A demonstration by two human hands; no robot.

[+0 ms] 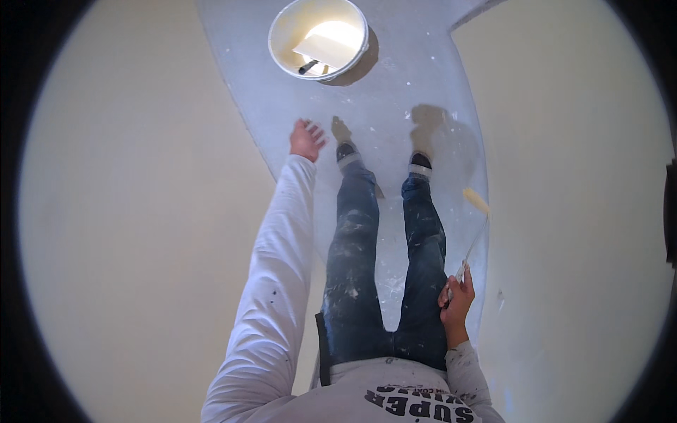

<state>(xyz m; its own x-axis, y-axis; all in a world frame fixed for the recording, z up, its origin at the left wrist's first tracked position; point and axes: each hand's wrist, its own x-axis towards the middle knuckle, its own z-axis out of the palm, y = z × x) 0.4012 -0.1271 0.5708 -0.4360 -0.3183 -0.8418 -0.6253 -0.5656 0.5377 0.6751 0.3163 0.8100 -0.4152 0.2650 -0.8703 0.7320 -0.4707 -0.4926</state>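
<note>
My left arm reaches forward over the floor, and my left hand (307, 140) is raised with its fingers loosely bent and apart, nothing in them. Its fingers are slightly blurred. My right hand (457, 299) is beside my right thigh, closed around the handle of a mini paint roller (476, 200). The roller's cream sleeve points forward, close to the right wall, on a thin wire frame. Ahead of my feet stands a white bucket (276, 48), apart from both hands. Inside it are a pale flat piece (326, 51) and a dark handle (307, 67).
Cream walls rise close on the left (141, 211) and the right (564, 211). Between them runs a grey floor (395, 92) with white paint spots. A wall corner (462, 25) juts in at the far right. My paint-marked trouser legs (356, 261) stand in the middle.
</note>
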